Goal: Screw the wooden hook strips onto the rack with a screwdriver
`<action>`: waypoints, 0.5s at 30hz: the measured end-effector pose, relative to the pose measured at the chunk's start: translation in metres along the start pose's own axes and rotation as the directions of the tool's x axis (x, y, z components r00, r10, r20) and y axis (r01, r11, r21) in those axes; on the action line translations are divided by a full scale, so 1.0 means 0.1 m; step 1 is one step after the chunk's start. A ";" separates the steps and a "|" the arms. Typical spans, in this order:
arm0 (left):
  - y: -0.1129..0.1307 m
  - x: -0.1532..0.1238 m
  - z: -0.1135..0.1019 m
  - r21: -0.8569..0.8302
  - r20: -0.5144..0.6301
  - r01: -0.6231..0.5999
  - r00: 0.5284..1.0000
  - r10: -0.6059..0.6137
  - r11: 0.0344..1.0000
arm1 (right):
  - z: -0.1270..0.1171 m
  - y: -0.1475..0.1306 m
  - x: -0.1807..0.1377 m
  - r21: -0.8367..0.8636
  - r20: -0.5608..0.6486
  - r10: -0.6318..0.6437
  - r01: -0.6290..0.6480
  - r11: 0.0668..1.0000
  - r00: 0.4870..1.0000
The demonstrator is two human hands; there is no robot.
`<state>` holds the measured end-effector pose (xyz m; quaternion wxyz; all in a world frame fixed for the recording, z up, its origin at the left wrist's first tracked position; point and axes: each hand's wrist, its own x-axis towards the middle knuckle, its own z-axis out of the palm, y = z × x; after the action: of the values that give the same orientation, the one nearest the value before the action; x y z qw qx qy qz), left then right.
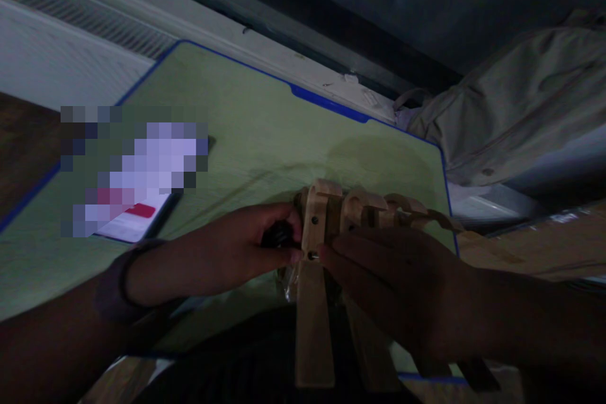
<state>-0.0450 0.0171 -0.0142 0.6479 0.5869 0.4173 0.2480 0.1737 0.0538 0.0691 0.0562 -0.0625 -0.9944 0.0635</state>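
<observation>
A pale wooden piece (pixel 316 322) stands near my body, made of a long slat with a rounded hook-like top and dark round holes. Similar hook-topped wooden parts (pixel 362 202) line up to its right. My left hand (pixel 255 243) is closed at its left edge, thumb and fingertips against the wood. A black rounded object (pixel 278 235) shows in the curl of those fingers; its kind is unclear. From the right, my right hand (pixel 402 281) lies across the other slats, fingers together, its fingertips at a small shiny screw (pixel 313 255) in the lower hole. Its thumb is hidden.
The pale green table (pixel 246 113) has a blue edge. On its left lies a lit phone (pixel 137 214), partly pixelated. A white radiator (pixel 71 44) runs behind. A grey-beige bag (pixel 521 88) and a cardboard box (pixel 530 243) are at the right. The room is dim.
</observation>
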 end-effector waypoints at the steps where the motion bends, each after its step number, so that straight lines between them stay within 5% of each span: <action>1: 0.00 0.00 0.00 0.005 -0.001 -0.001 1.000 0.001 1.000 | 0.01 0.00 0.00 0.006 0.003 0.002 -0.002 1.000 1.000; 7: 0.04 0.01 0.00 0.044 -0.032 -0.027 0.999 0.028 0.999 | 0.04 0.01 0.02 0.015 0.109 -0.010 0.008 1.000 0.994; 15: 0.07 0.02 -0.01 0.096 -0.045 -0.053 0.997 0.058 0.994 | 0.07 0.02 0.07 -0.014 0.101 -0.054 0.056 0.998 0.993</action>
<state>-0.0437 0.0204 -0.0083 0.6023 0.6223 0.4273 0.2598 0.1661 0.0561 0.0629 0.0072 -0.0322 -0.9979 0.0565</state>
